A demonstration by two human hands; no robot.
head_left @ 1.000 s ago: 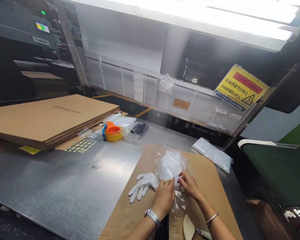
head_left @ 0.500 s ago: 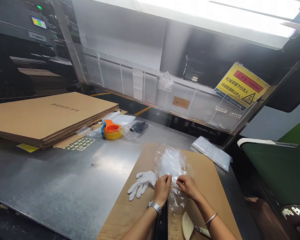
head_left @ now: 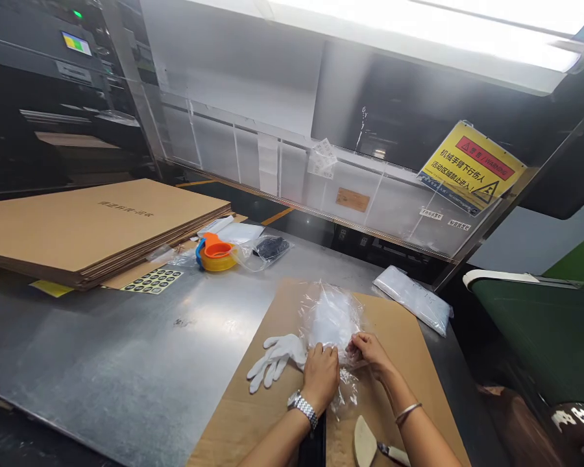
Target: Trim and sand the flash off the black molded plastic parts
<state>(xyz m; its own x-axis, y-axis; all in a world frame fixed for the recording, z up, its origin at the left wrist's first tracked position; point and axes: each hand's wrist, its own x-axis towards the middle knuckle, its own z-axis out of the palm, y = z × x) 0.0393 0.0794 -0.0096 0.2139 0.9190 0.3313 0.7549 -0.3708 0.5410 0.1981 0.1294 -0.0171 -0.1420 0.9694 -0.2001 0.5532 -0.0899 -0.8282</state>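
Observation:
A clear plastic bag (head_left: 335,314) with something white in it lies on a brown cardboard sheet (head_left: 399,331). My left hand (head_left: 322,376), with a metal watch on its wrist, is closed on the bag's near edge, fingers curled over the plastic. To its right, my right hand (head_left: 367,350) pinches the bag's near right corner. A white glove (head_left: 277,360) rests just left of my left hand. Below my hands are a dark strip (head_left: 312,441), partly under my left forearm, and a pale blade-shaped tool (head_left: 365,444) with a handle.
A cardboard stack (head_left: 102,227) stands at the left on the metal table (head_left: 126,363). Behind are an orange and yellow tape dispenser (head_left: 217,253), a sticker sheet (head_left: 153,281) and a bagged dark item (head_left: 271,248). A plastic-wrapped packet (head_left: 413,298) lies at the back right.
My left hand has turned over and moved slightly right, its fingers now flatter on the bag's near edge. My right hand has shifted a little up and right, and the bag's near end is drawn together.

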